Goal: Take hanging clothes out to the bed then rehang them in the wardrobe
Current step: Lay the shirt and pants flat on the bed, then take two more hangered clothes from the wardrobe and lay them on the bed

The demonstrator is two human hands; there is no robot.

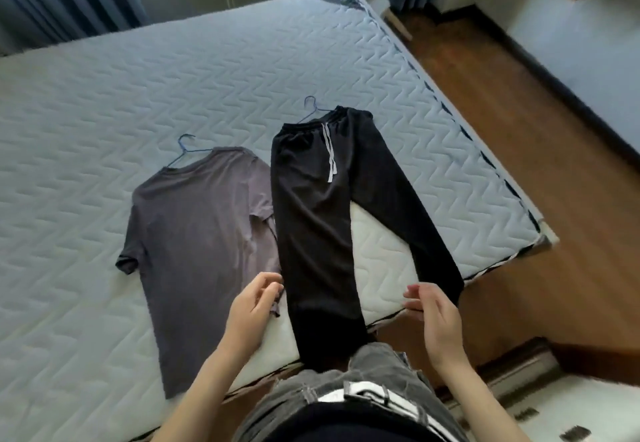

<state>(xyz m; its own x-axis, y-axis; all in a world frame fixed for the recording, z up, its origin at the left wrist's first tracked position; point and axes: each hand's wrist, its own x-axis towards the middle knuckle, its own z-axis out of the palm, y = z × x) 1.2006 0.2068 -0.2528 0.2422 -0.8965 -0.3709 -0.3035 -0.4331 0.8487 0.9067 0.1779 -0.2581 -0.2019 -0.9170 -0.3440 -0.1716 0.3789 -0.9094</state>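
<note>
2 garments are lying flat on the bed [104, 102], each on a blue hanger: a grey T-shirt [197, 234] on the left, black trousers [318, 220] on the right, their legs reaching over the near edge. The left hand [251, 306] is hovering loosely open between them; the right hand [436, 320] is hovering open beside the right trouser leg.

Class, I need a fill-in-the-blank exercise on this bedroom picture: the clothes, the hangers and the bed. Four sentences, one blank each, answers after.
1. The T-shirt lies to the ____ of the trousers in the picture.
2. Each garment has a ____ hanger.
3. Both garments lie flat on the ____.
4. The trousers have ____ drawstrings.

Missing words: left; blue; bed; white
</note>
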